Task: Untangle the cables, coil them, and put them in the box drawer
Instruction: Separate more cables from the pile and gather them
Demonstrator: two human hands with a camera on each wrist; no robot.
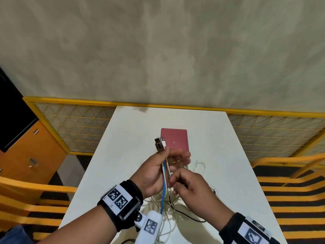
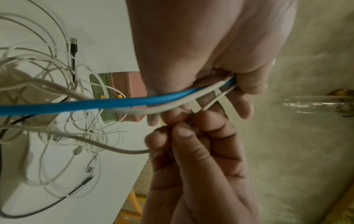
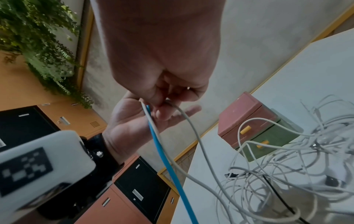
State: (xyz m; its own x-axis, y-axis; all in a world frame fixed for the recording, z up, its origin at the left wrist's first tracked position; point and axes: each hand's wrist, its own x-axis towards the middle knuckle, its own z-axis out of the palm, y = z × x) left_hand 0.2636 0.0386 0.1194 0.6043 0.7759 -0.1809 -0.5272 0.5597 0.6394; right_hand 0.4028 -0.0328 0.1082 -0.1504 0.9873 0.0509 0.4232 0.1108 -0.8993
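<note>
My left hand [image 1: 165,166] is raised above the white table [image 1: 123,147] and grips a bundle of cables: a blue cable [image 1: 163,187] and several white ones, their USB plugs [image 1: 160,143] sticking up past the thumb. In the left wrist view the blue cable [image 2: 95,104] runs across the palm under the curled fingers [image 2: 247,84]. My right hand [image 1: 182,184] is just below and pinches a grey-white cable [image 3: 191,125]. A tangle of white and black cables [image 1: 168,205] hangs down to the table. The pink and green drawer box [image 1: 174,139] stands behind the hands, drawers closed [image 3: 254,131].
Yellow mesh railing [image 1: 73,124] borders the far table edge. Orange and black lockers [image 1: 26,141] stand to the left. Loose cable plugs [image 2: 88,168] lie on the table near the tangle.
</note>
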